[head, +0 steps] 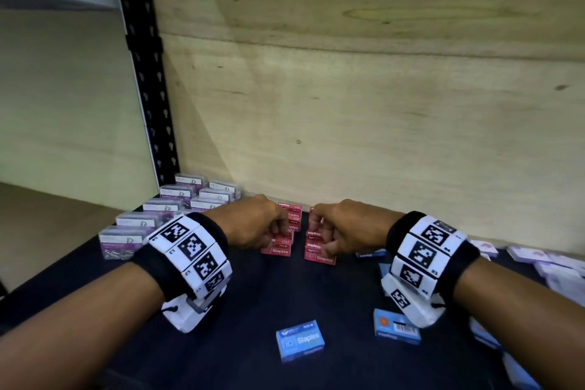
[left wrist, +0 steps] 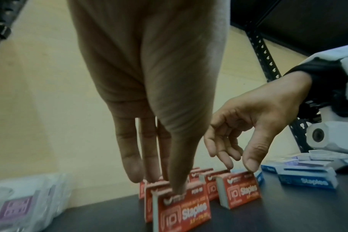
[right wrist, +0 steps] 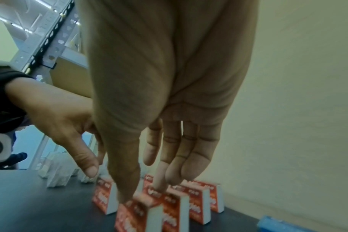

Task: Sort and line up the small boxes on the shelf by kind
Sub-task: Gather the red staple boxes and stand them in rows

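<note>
Two rows of red boxes stand on edge on the dark shelf point(head: 332, 310), running back toward the wooden wall. The left hand point(head: 253, 225) reaches down over the left row point(head: 280, 242), thumb and fingertips point(left wrist: 133, 171) resting on the boxes' top edges, fingers nearly straight. The right hand point(head: 342, 228) does the same over the right row point(head: 318, 252), thumb on the nearest box, fingers on those behind. Loose blue boxes point(head: 300, 343) lie nearer the person, below both hands; clear boxes point(head: 152, 222) sit left of the left hand.
</note>
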